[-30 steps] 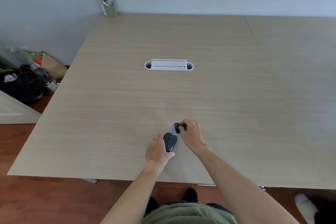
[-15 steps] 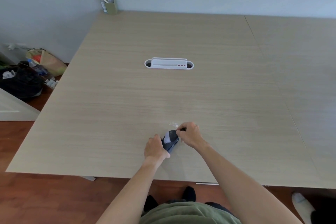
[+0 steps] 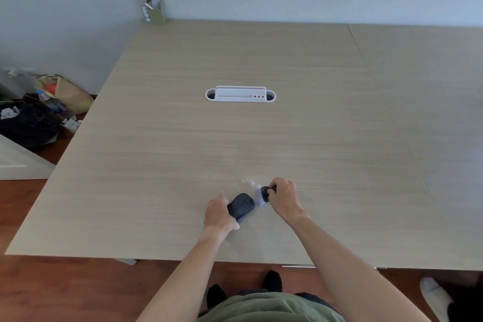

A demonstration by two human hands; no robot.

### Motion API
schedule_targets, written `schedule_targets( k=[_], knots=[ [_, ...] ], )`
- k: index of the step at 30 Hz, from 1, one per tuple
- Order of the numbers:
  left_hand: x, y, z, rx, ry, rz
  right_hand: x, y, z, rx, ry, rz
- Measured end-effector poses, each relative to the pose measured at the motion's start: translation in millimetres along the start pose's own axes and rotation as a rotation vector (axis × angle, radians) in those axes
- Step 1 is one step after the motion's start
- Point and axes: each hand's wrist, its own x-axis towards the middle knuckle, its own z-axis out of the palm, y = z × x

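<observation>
Mouse: dark, smooth, rounded plastic shell, wheel side up, lying on the near middle of the pale wood-grain table. Left hand grips its rear, fingers curled round the side. Right hand pinches a small dark tool with a pale, soft-looking end, just beside the mouse's front; contact unclear. Glinting specks beyond, perhaps liquid. Judgement: cleaning looks under way, not finished; how much of the shell is done cannot be told.
</observation>
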Motion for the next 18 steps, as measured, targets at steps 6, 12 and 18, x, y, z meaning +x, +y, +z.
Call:
schedule_targets(
  k=[6, 12, 18],
  knots=[
    [-5, -13, 4, -0.176, 0.048, 0.004, -12, -16, 4, 0.141, -0.116, -0.039],
    [-4, -22, 8, -0.255, 0.061, -0.002, -8, -11, 11, -0.003, 0.069, -0.037],
    [-6, -24, 8, -0.275, 0.068, 0.05, -15, -22, 12, 0.068, -0.247, -0.181]
  ],
)
